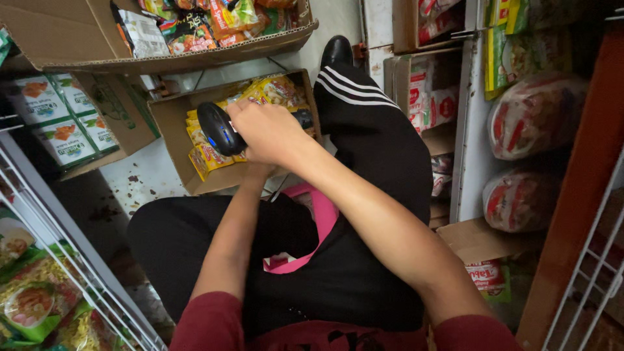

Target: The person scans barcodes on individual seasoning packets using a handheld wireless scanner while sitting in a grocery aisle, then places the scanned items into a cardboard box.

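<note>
My right hand (pixel 268 132) is closed around the handle of a black handheld scanner (pixel 220 128), whose head shows a small blue light and points left. It hovers over an open cardboard box (pixel 170 123) filled with yellow noodle packets (pixel 276 90). My left forearm (pixel 242 214) reaches up under the right hand. The left hand itself is hidden beneath it, at the box's near edge, so I cannot see what it holds. I am crouched, with black trousers and a pink strap (pixel 323 218) across my lap.
A larger cardboard box (pixel 195 58) of mixed snack packets sits beyond. A white wire rack (pixel 78 273) with green noodle packs stands at left. Shelves (pixel 467 130) with bagged goods and cartons rise at right. My black shoe (pixel 337 51) rests on the tiled floor.
</note>
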